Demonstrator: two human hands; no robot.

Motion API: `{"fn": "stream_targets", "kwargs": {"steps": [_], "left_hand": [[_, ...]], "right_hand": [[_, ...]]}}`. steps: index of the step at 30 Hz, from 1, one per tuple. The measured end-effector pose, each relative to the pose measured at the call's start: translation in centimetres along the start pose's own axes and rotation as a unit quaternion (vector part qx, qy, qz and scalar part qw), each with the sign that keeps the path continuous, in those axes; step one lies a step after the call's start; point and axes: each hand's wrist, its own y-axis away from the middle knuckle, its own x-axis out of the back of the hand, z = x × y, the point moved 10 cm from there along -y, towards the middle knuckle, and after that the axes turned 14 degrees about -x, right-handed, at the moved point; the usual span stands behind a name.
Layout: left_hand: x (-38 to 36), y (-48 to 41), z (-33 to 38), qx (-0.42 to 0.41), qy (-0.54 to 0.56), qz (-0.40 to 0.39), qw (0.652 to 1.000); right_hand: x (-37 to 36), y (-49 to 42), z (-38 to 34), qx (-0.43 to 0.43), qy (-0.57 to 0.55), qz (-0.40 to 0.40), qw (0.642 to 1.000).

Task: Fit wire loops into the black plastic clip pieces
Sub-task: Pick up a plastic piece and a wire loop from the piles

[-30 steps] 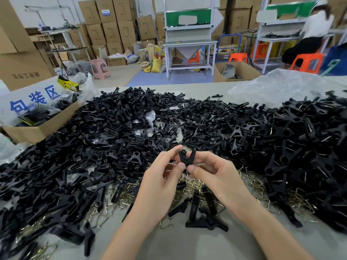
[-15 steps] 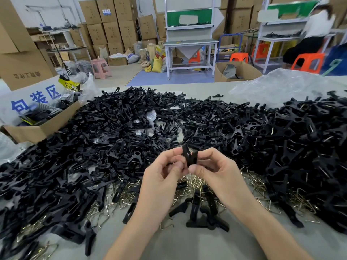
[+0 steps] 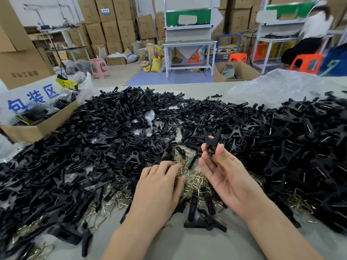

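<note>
My right hand (image 3: 226, 175) is raised palm up and pinches a black clip assembly (image 3: 211, 142) between thumb and fingertips, its two prongs pointing up. My left hand (image 3: 161, 184) is lowered palm down onto the pile of brass wire loops (image 3: 195, 180) just in front of me, fingertips touching the loops; whether it holds one is hidden. Loose black clip pieces (image 3: 112, 139) cover the table in a broad heap to the left, and a taller heap of black clips (image 3: 300, 139) lies on the right.
An open cardboard box (image 3: 43, 126) with dark goods stands at the left edge of the table. A clear plastic bag (image 3: 277, 87) lies at the back right. A few black pieces (image 3: 203, 220) sit on the bare grey table (image 3: 169, 244) near me. A person sits at a far workbench.
Both hands were pressed together on the clip at chest height. Now the left hand has let go and dropped onto the wire loops, while the right hand lifted the clip alone.
</note>
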Motion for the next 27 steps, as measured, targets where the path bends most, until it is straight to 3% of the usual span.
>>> {"fn": "stream_targets", "kwargs": {"steps": [7, 15, 19, 21, 23, 27], "left_hand": [[-1.4, -0.7, 0.1, -0.026, -0.018, -0.089, 0.996], [0.8, -0.6, 0.1, -0.006, -0.01, 0.043, 0.999], [1.6, -0.3, -1.5, 0.065, 0.087, 0.086, 0.99], [1.8, -0.2, -1.7, 0.073, 0.114, 0.099, 0.986], [2.0, -0.1, -1.8, 0.078, 0.135, 0.112, 0.981], [1.7, 0.1, -2.5, 0.11, 0.181, 0.125, 0.969]], "right_hand": [[0.3, -0.1, -0.1, 0.004, 0.002, -0.009, 1.0], [0.9, 0.0, -0.9, 0.034, 0.022, 0.035, 0.999], [1.4, 0.4, -1.7, 0.081, 0.094, 0.104, 0.987], [1.1, 1.1, -2.4, 0.12, 0.238, 0.162, 0.95], [0.3, 1.7, -2.8, 0.159, 0.385, 0.204, 0.886], [-1.1, 1.9, -2.5, 0.215, 0.537, 0.221, 0.785]]}}
